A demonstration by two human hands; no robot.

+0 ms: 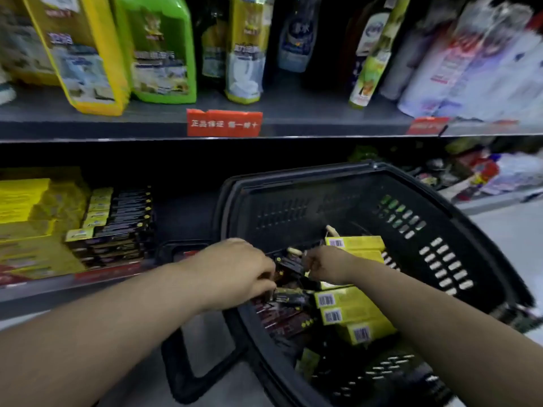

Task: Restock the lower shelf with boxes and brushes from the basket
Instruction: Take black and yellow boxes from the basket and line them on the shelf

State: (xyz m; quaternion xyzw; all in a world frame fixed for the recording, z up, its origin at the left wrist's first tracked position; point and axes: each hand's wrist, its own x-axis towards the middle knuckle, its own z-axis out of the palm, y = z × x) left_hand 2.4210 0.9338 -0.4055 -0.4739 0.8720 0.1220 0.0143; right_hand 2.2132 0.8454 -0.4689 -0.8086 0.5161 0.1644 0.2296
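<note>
Both in basket (440, 201). My left hand (235, 271): fingers curled round dark boxes (282, 296) at its left wall. My right hand (326, 265): fingers curled, grasp unclear; yellow boxes (352, 306) just beside it, nearer me

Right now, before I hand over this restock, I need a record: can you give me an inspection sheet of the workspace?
Surface: lower shelf, shelf stock of dark and yellow boxes stacked at left, dark gap to its right.
Job's things: basket holds dark boxes, yellow boxes and pale handle tips, perhaps brushes.
Clutter: nothing seen.
Hands: left hand and right hand both grip dark boxes inside the basket.
Cables: nothing seen.
Surroundings: upper shelf with bottles; red tag.
</note>
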